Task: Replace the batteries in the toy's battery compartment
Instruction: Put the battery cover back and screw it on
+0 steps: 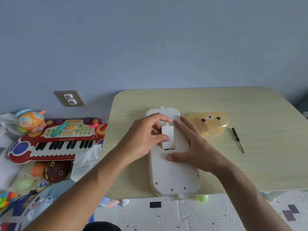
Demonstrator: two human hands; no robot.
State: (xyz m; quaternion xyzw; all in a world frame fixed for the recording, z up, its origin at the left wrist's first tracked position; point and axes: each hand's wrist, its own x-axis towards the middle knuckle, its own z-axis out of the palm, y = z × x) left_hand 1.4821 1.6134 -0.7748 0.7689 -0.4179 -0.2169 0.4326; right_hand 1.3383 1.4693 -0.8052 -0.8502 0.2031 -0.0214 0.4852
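A long white toy (pixel 173 174) lies face down on the pale wooden table (pixel 250 164). My left hand (pixel 146 137) pinches the small white battery cover (pixel 168 136) between thumb and fingers, tilted over the compartment. A dark and orange strip of the compartment (pixel 169 148) shows under the cover's near edge. My right hand (pixel 193 147) lies flat on the toy's right side, fingers spread, thumb pressing the back. A yellow bear-face box (pixel 210 122) with batteries visible through its translucent side stands right of the toy.
A small black-handled screwdriver (pixel 237 139) lies on the table to the right of the box. On the floor at left sit a red toy keyboard (pixel 55 142), a round orange toy (pixel 30 120) and several other toys. A green ball (pixel 202 198) peeks out under the table's front edge.
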